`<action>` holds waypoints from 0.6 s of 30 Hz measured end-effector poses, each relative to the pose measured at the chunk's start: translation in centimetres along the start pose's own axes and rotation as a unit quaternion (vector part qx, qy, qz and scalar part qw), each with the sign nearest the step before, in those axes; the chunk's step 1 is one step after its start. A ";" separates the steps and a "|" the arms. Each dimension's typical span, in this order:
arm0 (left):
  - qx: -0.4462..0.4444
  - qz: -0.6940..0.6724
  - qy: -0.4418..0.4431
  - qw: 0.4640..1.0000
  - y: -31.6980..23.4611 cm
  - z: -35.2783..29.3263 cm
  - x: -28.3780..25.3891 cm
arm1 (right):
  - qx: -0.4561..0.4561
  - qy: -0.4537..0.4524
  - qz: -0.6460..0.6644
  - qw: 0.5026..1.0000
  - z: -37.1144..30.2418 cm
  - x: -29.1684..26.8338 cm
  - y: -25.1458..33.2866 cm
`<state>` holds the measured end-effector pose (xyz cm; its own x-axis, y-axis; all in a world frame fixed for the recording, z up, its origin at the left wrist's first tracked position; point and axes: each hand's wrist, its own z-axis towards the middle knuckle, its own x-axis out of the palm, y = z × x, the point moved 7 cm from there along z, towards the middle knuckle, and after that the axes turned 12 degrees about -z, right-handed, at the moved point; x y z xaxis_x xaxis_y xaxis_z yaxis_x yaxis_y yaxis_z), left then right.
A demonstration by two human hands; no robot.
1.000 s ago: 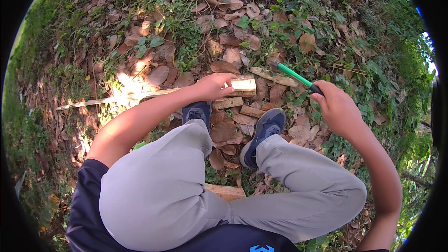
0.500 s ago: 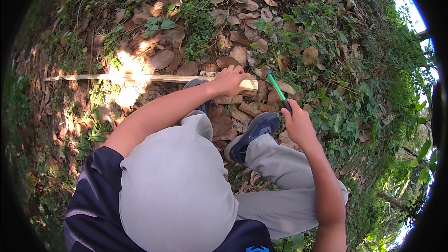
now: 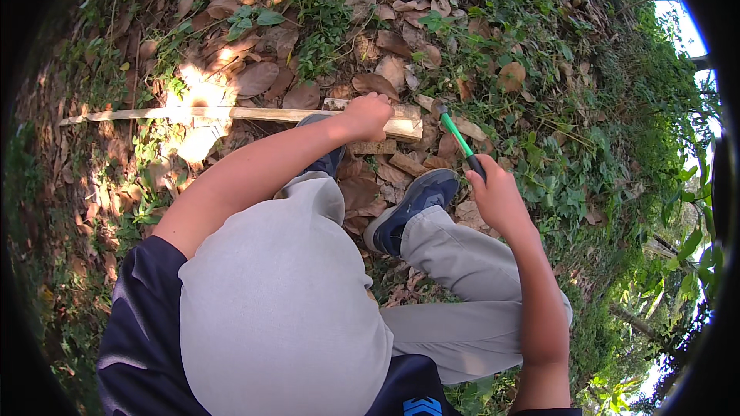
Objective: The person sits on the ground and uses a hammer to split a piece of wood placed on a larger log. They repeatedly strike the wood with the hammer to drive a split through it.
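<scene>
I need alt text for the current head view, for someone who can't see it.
A person's right hand grips a green and black hammer; the left hand is on pale wood, a long strip extending leftward. Dry leaves and green plants surround the dark shoes.

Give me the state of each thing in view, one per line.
Left hand: on the wood near its right end, grip partly hidden.
Right hand: closed around the hammer's black grip.
Hammer: held, head beyond the wood's right end; contact unclear.
Long wooden strip: lying lengthwise, partly sunlit.
Right shoe: worn.
Left shoe: worn, partly covered by the forearm.
Leaves: brown, scattered.
</scene>
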<state>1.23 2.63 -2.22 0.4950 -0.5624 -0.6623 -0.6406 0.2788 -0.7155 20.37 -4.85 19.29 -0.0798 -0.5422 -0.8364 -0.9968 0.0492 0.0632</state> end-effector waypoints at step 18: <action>-0.011 0.060 -0.073 0.995 -1.5 -2.1 -1.1 | -0.010 0.039 0.024 0.999 -2.0 0.7 1.1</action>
<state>0.41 1.19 0.05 0.4938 -0.4066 -0.7687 -0.7114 0.3195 -0.6259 19.17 -6.80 19.89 -0.1280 -0.6026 -0.7877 -0.9916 0.0611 0.1144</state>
